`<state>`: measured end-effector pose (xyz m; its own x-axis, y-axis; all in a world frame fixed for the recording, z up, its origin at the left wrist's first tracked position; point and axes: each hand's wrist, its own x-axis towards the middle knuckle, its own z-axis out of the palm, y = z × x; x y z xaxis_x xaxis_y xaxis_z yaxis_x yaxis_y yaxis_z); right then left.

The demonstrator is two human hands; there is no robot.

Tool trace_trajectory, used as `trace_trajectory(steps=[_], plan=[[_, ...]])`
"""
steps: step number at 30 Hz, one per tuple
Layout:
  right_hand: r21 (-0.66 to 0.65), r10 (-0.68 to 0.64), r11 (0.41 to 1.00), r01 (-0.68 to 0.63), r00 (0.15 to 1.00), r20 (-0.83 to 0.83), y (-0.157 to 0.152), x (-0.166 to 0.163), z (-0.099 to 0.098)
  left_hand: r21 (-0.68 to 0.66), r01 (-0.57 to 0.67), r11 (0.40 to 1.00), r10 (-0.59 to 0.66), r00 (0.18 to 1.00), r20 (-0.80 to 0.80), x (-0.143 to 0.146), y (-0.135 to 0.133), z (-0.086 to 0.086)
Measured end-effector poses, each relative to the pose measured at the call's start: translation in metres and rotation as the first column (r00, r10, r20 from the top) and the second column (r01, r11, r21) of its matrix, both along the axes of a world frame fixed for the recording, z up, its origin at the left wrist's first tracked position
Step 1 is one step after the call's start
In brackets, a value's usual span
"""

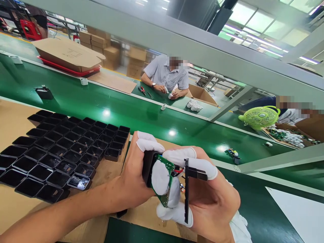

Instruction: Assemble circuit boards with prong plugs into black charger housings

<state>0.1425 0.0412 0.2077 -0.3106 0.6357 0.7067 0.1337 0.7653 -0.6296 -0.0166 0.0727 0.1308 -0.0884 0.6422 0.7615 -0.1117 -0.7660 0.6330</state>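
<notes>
My left hand (138,168), with a white finger cot showing, is wrapped round a black plastic case (147,167). A green circuit board (165,199) with a white patch (160,176) on its face sits partly at the mouth of that case. My right hand (215,192), its fingertips in white cots, grips the board and a black end cover (186,192) with a black block on its outer side. Short red and black wires (178,171) run between board and cover. How far the board reaches into the case is hidden.
Many open black cases (58,148) stand in rows on cardboard (106,182) at left. Beyond runs a green conveyor belt (141,118) carrying a black unit (44,92) and a small circuit assembly (234,156). A co-worker (165,76) sits opposite; a green fan (260,117) stands right.
</notes>
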Motion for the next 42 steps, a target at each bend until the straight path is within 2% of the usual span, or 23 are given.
trace_trajectory(steps=[8, 16, 23, 29, 34, 42], plan=[[-0.016, -0.034, 0.999, 0.035, 0.999, 0.041, -0.0011, 0.0008, -0.0018, -0.01, -0.014, 1.0, 0.013, 0.999, -0.046, -0.0031, -0.0032, 0.01], [-0.013, -0.026, 1.0, 0.026, 0.999, 0.04, 0.0005, 0.0012, -0.0023, -0.011, -0.002, 1.0, 0.001, 0.999, -0.039, -0.0007, -0.0017, 0.0039], [-0.033, 0.004, 0.999, -0.003, 0.999, 0.032, 0.002, 0.0005, -0.0014, -0.024, -0.016, 1.0, 0.014, 0.995, -0.098, -0.006, -0.0052, 0.0101], [-0.013, -0.02, 1.0, 0.021, 0.998, 0.052, 0.0019, -0.0006, 0.0001, 0.001, -0.027, 1.0, 0.027, 0.998, -0.049, -0.0017, -0.0028, 0.0073], [0.011, -0.04, 0.999, 0.039, 0.996, 0.074, 0.0023, 0.0017, -0.0009, -0.012, -0.028, 1.0, 0.027, 0.997, -0.074, -0.0011, -0.0028, 0.0073], [0.013, -0.019, 1.0, 0.018, 0.997, 0.081, 0.0028, 0.0029, 0.0006, -0.016, -0.024, 1.0, 0.023, 0.998, -0.059, -0.0024, -0.0036, 0.007]])
